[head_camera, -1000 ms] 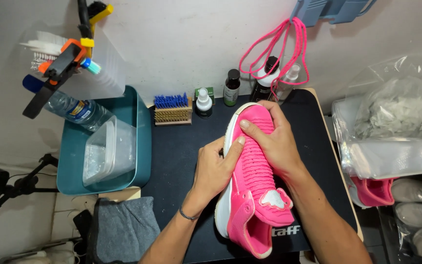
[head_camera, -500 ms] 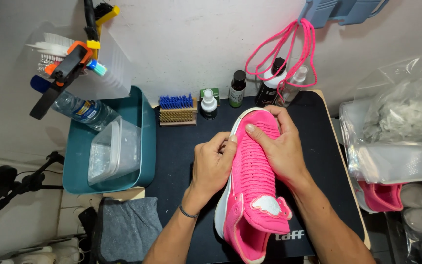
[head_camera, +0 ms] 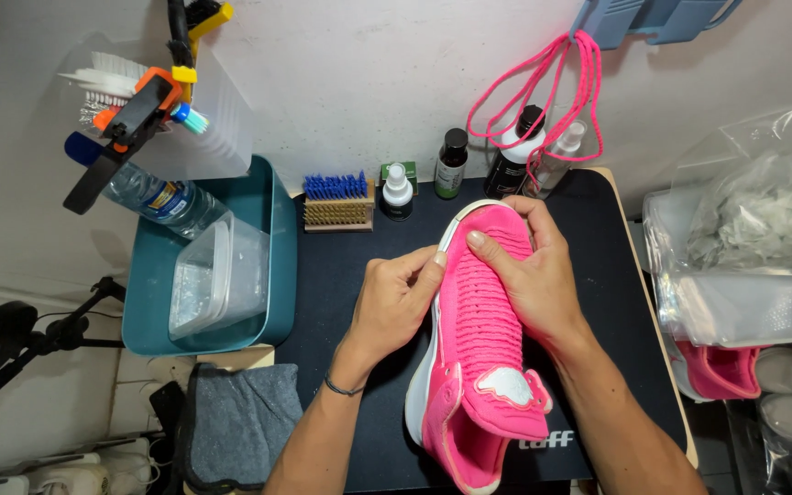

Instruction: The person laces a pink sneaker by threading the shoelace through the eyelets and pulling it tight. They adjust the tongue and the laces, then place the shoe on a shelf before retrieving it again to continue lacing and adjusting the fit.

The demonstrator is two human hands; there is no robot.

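Both the left hand (head_camera: 396,307) and right hand (head_camera: 529,275) grasp the pink shoe (head_camera: 478,348) mid-mat (head_camera: 341,275); a slip could topple the bottles (head_camera: 451,163) at the rear edge.

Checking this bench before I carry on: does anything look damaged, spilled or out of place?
Nothing looks spilled or broken. The pink shoe held by the left hand and right hand has no laces; pink laces hang from a wall hook. A plastic bottle lies tilted on the teal tub.
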